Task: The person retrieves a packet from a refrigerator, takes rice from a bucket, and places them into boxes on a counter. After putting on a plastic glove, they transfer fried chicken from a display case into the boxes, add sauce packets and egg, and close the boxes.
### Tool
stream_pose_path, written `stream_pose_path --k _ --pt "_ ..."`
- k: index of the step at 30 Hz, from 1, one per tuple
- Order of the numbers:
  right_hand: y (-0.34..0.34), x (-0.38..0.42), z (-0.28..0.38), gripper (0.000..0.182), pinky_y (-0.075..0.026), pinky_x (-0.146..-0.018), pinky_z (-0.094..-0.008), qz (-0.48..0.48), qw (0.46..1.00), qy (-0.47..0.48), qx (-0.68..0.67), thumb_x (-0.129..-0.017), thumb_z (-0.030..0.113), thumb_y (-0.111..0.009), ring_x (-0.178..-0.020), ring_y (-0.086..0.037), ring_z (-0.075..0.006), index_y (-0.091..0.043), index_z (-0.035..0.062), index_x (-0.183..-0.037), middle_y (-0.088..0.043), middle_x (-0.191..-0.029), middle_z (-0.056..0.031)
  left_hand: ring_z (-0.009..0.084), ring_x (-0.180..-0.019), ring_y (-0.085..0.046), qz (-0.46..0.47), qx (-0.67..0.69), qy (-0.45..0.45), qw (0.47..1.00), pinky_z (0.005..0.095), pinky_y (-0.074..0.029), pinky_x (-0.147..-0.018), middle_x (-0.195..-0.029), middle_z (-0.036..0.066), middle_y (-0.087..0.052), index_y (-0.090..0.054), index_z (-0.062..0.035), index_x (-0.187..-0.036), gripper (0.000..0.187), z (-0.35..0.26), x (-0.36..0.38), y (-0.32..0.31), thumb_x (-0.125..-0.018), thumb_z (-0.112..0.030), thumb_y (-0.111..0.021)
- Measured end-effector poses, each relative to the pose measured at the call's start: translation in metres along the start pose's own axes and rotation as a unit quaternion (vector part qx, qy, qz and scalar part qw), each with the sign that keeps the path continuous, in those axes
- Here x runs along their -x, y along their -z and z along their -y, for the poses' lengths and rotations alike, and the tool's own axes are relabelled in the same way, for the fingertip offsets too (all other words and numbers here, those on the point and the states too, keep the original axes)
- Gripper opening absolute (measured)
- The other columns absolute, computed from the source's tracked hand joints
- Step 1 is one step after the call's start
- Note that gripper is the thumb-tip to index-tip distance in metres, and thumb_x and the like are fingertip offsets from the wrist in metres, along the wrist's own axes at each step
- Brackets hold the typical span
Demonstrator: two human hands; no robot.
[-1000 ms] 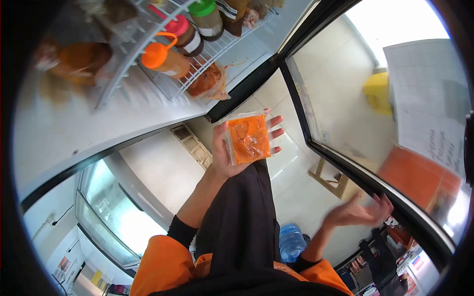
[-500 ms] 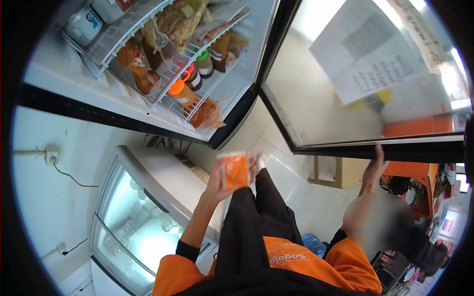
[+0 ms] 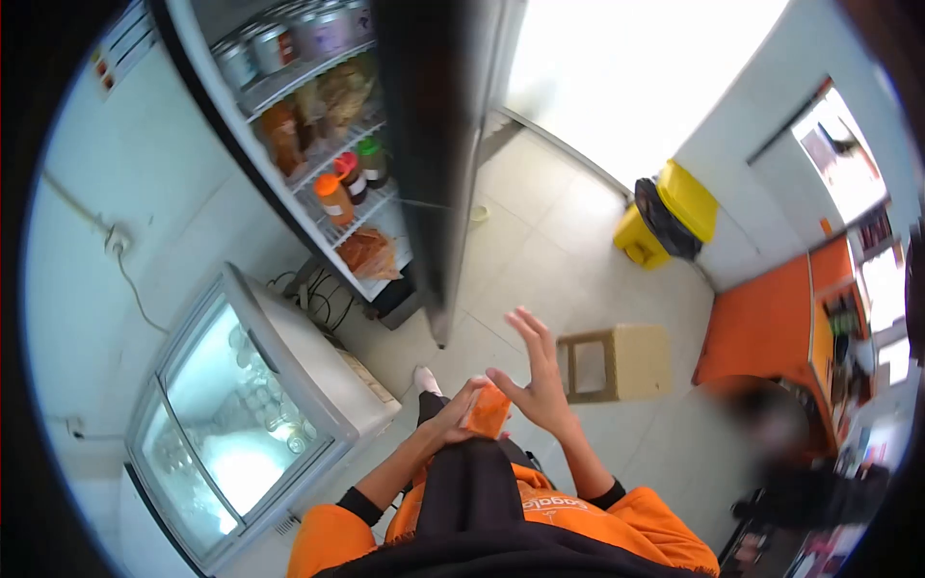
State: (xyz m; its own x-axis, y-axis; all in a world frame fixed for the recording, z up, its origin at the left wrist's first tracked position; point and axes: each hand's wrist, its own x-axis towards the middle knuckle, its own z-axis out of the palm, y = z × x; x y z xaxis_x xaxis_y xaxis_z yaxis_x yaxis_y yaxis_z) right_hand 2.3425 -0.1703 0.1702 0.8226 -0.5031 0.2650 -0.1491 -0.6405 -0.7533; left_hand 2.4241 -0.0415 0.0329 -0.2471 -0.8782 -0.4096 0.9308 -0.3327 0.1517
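Note:
In front of my lap, my left hand (image 3: 455,416) is closed on an orange plastic packet (image 3: 488,412); what is inside it I cannot make out. My right hand (image 3: 540,385) is raised just right of the packet, fingers stretched out and apart, its thumb close to the packet's top edge. Ahead of my hands, the dark-framed door (image 3: 438,193) of the upright fridge stands part way open, seen almost edge-on and blurred. Beside it, fridge shelves hold cans (image 3: 275,46), an orange-capped bottle (image 3: 333,197), other capped bottles and a bag of reddish food (image 3: 368,254).
A glass-topped chest freezer (image 3: 318,385) stands on the left. A cardboard box (image 3: 617,363) lies on the tiled floor to the right, with a yellow bin (image 3: 644,236) beyond it. An orange counter (image 3: 756,323) and another person (image 3: 809,482) are at the far right.
My right hand has let go of the fridge door and come in beside the packet. The door has swung left, partly closing over the shelves. My left hand still holds the packet.

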Motion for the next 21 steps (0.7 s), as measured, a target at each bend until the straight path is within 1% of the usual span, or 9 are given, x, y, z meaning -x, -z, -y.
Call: stream_pose_path --k 2,3,6,7,10,14,16,19,21 --pt "0.027 0.037 -0.016 0.052 -0.036 -0.099 -0.0384 0.012 0.999 -0.046 0.001 -0.079 0.016 -0.065 -0.121 -0.044 -0.0292 -0.048 0.0056 -0.126 -0.045 -0.130 -0.0156 0.0217 -0.093 -0.059 0.020 -0.045 0.039 0.998 0.0480 -0.050 -0.083 -0.101 0.008 -0.058 -0.051 -0.0082 -0.112 0.047 0.023 -0.017 -0.034 -0.088 -0.048 -0.045" --pt "0.040 0.060 -0.027 0.045 -0.038 -0.097 -0.0376 0.010 0.997 -0.073 0.001 -0.081 0.016 -0.064 -0.118 -0.047 -0.0292 -0.052 0.0050 -0.123 -0.050 -0.126 -0.0155 0.0214 -0.095 -0.058 0.018 -0.089 0.055 0.994 0.0476 -0.049 -0.085 -0.103 0.009 -0.058 -0.048 -0.0080 -0.117 0.051 0.035 -0.024 -0.052 -0.088 -0.050 -0.046" --pt "0.076 0.139 -0.065 0.032 -0.043 -0.091 -0.0351 -0.006 0.973 -0.218 -0.071 -0.086 0.020 -0.059 -0.104 -0.056 -0.0255 -0.058 0.0035 -0.114 -0.060 -0.108 -0.0128 0.0207 -0.097 -0.058 0.041 -0.159 0.113 0.980 0.0471 -0.049 -0.086 -0.106 0.009 -0.056 -0.047 -0.0071 -0.119 0.055 0.074 -0.051 -0.082 -0.087 -0.052 -0.047" --pt "0.089 0.162 -0.073 0.030 -0.045 -0.085 -0.0334 0.012 0.953 -0.266 -0.147 -0.088 0.024 -0.059 -0.093 -0.059 -0.0201 -0.060 0.0030 -0.108 -0.064 -0.098 -0.0096 0.0209 -0.098 -0.057 0.036 -0.178 0.137 0.974 0.0469 -0.049 -0.086 -0.109 0.009 -0.055 -0.045 -0.0059 -0.122 0.058 0.085 -0.061 -0.088 -0.085 -0.051 -0.051" --pt "0.124 0.227 -0.089 0.026 -0.045 -0.083 -0.0313 -0.012 0.906 -0.328 -0.267 -0.088 0.023 -0.058 -0.090 -0.058 -0.0150 -0.060 0.0031 -0.105 -0.064 -0.093 -0.0069 0.0216 -0.103 -0.056 -0.024 -0.269 0.225 0.936 0.0480 -0.049 -0.088 -0.114 0.012 -0.053 -0.042 -0.0055 -0.126 0.062 0.127 -0.093 -0.110 -0.083 -0.049 -0.054" --pt "0.153 0.306 -0.115 0.030 -0.046 -0.068 -0.0271 -0.105 0.890 -0.311 -0.317 -0.084 0.025 -0.063 -0.077 -0.057 -0.0136 -0.056 0.0030 -0.103 -0.061 -0.081 -0.0067 0.0232 -0.110 -0.051 0.044 -0.250 0.397 0.882 0.0512 -0.045 -0.092 -0.125 0.013 -0.045 -0.035 -0.0036 -0.133 0.068 0.170 -0.146 -0.137 -0.085 -0.047 -0.054" --pt "0.176 0.342 -0.125 0.033 -0.042 -0.064 -0.0257 -0.131 0.880 -0.308 -0.336 -0.082 0.025 -0.066 -0.072 -0.052 -0.0108 -0.051 0.0039 -0.102 -0.058 -0.077 -0.0040 0.0255 -0.113 -0.050 0.075 -0.235 0.445 0.861 0.0540 -0.042 -0.095 -0.128 0.014 -0.044 -0.034 -0.0034 -0.134 0.066 0.194 -0.178 -0.152 -0.086 -0.047 -0.051" --pt "0.214 0.388 -0.138 0.040 -0.038 -0.062 -0.0242 -0.210 0.834 -0.358 -0.363 -0.079 0.023 -0.070 -0.068 -0.046 -0.0089 -0.045 0.0054 -0.104 -0.054 -0.076 -0.0016 0.0285 -0.118 -0.047 0.087 -0.198 0.499 0.839 0.0569 -0.037 -0.098 -0.130 0.015 -0.043 -0.034 -0.0033 -0.134 0.063 0.239 -0.227 -0.190 -0.089 -0.046 -0.046" --pt "0.247 0.418 -0.154 0.036 -0.037 -0.061 -0.0227 -0.277 0.801 -0.384 -0.367 -0.080 0.020 -0.070 -0.068 -0.048 -0.0075 -0.045 0.0079 -0.102 -0.058 -0.080 -0.0016 0.0298 -0.120 -0.045 0.075 -0.173 0.524 0.831 0.0577 -0.036 -0.099 -0.131 0.015 -0.042 -0.033 -0.0035 -0.135 0.064 0.270 -0.267 -0.222 -0.089 -0.046 -0.047"
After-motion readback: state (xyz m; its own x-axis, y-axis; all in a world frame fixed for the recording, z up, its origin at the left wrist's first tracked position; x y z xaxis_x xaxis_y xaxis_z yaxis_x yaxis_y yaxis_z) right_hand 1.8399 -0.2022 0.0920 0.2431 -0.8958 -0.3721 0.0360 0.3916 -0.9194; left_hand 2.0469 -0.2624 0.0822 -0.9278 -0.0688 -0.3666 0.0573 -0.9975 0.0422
